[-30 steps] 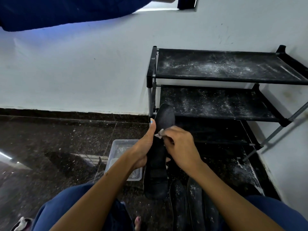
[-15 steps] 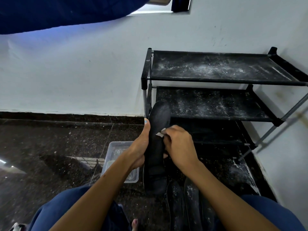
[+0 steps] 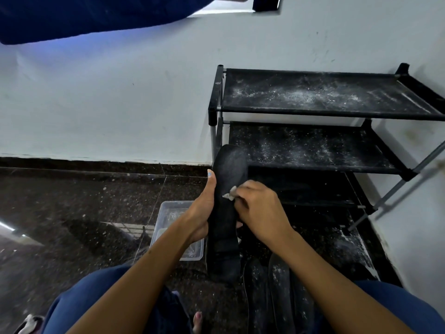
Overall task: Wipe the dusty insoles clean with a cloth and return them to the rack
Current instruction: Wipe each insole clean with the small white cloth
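Insole point(image 3: 226, 213) held before dusty rack point(image 3: 313, 97); plastic tub point(image 3: 168, 208) behind left hand point(image 3: 202, 213).

Dark speckled floor point(image 3: 72, 213), bearing clear plastic tub point(image 3: 173, 210) at centre, dusty insoles point(image 3: 279, 285) near right, black rack point(image 3: 337, 112) far right.

A black insole point(image 3: 226, 213) stands nearly upright at the center of the frame, toe end up, its surface largely free of dust. A small white cloth point(image 3: 230, 192), bunched and mostly hidden, presses against its right edge just above the middle. Two more dark insoles point(image 3: 279, 292), speckled with white dust, lie side by side on the floor at lower center. The black three-tier rack point(image 3: 325, 112), its shelves dusted white, fills the upper right.
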Motion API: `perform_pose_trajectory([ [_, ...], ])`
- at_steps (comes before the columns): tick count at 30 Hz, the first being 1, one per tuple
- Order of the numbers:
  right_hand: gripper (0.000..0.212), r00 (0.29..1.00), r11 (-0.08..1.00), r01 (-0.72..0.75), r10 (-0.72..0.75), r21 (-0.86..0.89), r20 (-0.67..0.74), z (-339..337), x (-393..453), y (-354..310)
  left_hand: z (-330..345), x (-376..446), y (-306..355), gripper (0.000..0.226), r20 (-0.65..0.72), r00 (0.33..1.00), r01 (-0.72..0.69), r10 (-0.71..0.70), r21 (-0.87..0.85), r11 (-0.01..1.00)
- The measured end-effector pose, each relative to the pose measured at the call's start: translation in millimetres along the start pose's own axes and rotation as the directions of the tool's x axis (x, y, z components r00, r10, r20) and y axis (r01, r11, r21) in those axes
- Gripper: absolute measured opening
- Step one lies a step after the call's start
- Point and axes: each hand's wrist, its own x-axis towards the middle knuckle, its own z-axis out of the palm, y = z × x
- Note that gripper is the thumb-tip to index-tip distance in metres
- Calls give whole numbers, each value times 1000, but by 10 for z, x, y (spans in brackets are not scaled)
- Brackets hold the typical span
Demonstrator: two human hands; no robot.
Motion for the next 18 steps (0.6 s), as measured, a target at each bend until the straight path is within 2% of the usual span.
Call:
perform_pose_trajectory([
  [3, 17, 993, 995, -100, 99, -1, -66, -45, 39, 85, -8, -4, -3, 86, 40, 999, -4, 3, 26, 1000],
  [6, 18, 998, 999, -30, 29, -32, -52, -3, 22, 42, -3, -12, 1, 83, 15, 1000, -2, 2, 1, 1000],
  [10, 24, 975, 987, 164, -161, -2, 156, 104, -109, -128, -47, 50, -9, 79, -68, 997, -21, 22, 4, 1000],
  [12, 26, 962, 985, 170, -165, -4, 219, 131, -115, -147, -53, 50, 3, 82, -43, 999, -12, 12, -5, 1000],
  [13, 25, 972, 990, 143, -140, 0, 190, 126, -100, -131, -57, 54, 5, 83, -34, 999, -11, 10, -16, 1000],
  [15, 21, 997, 998, 59, -60, 16, 41, 79, -52, -70, -40, 41, 5, 80, -38, 999, -5, 3, -39, 999],
  [18, 15, 983, 993, -91, 102, 72, -152, -12, 30, 69, 3, 6, 0, 81, 62, 998, 23, -22, -21, 1000],
])
